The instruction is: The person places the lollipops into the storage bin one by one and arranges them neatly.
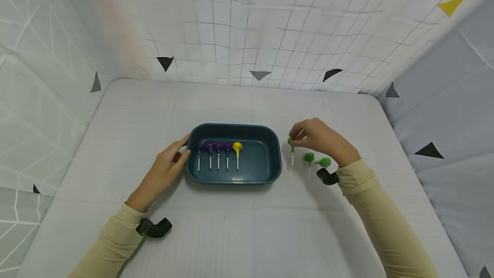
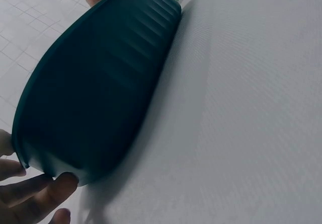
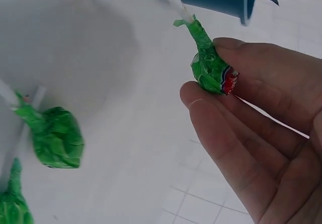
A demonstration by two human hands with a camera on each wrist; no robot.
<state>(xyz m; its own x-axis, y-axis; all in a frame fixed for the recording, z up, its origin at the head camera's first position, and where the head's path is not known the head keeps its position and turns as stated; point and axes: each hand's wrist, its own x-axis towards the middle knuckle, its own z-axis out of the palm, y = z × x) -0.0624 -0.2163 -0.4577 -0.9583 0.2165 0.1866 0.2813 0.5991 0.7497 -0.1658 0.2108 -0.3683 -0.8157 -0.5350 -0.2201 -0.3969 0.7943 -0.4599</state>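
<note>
A dark blue-green tray [image 1: 254,176] stands on the table, with several purple-wrapped lollipops [image 1: 218,147] and a yellow lollipop [image 1: 237,146] lined up inside, sticks toward the near side. At the tray's left end my left hand [image 1: 163,170] touches the outer wall; its fingertips [image 2: 64,182] rest there in the left wrist view. Right of the tray, my right hand [image 1: 318,137] pinches a green lollipop [image 3: 207,68] by its wrapped head between thumb and fingers, stick hanging down. Two more green lollipops, one [image 1: 309,157] and another [image 1: 324,162], are just below that hand.
A white cloth covers the table [image 1: 216,235]. Behind it rises a white sheet [image 1: 270,25] with grid lines and triangles, and similar sheets hang at both sides. Each wrist carries a black camera mount, as on the left one [image 1: 154,228].
</note>
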